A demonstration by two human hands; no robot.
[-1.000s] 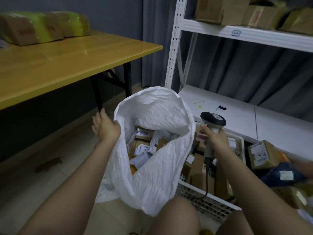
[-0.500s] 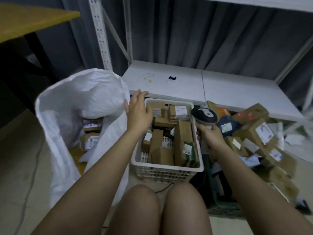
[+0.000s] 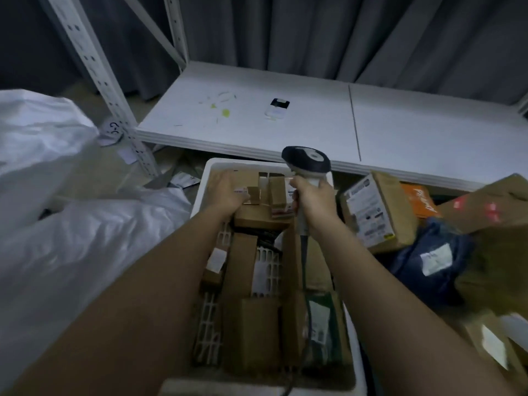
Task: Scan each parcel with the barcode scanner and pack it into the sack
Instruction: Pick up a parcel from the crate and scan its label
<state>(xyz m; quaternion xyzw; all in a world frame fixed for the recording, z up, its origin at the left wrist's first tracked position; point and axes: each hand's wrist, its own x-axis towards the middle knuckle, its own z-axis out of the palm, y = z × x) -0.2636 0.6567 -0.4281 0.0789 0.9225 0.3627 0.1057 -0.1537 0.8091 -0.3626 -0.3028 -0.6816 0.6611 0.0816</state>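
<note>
The parcels [image 3: 251, 270] are small brown cardboard boxes, most with white labels, packed close in a white slatted plastic crate [image 3: 200, 190] that sits directly below the viewer, between the two forearms. At the far end of the crate the left hand [image 3: 228, 192] reaches down among them, palm down, its fingers resting on a small box [image 3: 253, 194] beside two upright cartons; whether the fingers actually curl round that box cannot be told from here. Just right of it, nearly touching, the right hand [image 3: 313, 204] is wrapped firmly round the grey handle of the barcode scanner [image 3: 306, 159], whose dark, rounded head stands above the fist over the crate's far right corner, with its cable running down along the crate's right side. The white woven sack [image 3: 71, 230] lies crumpled on the floor to the left of the crate, close against its left wall and the left forearm. To the right of the crate more parcels lie heaped: a labelled cardboard box [image 3: 371, 210] just beside the right hand, a dark blue mailer bag [image 3: 428, 261] with a white label nearer, an orange packet [image 3: 420, 201] behind. Beyond the crate runs the white bottom shelf [image 3: 314, 124] of a metal rack, with grey curtains [image 3: 314, 32] behind.
</note>
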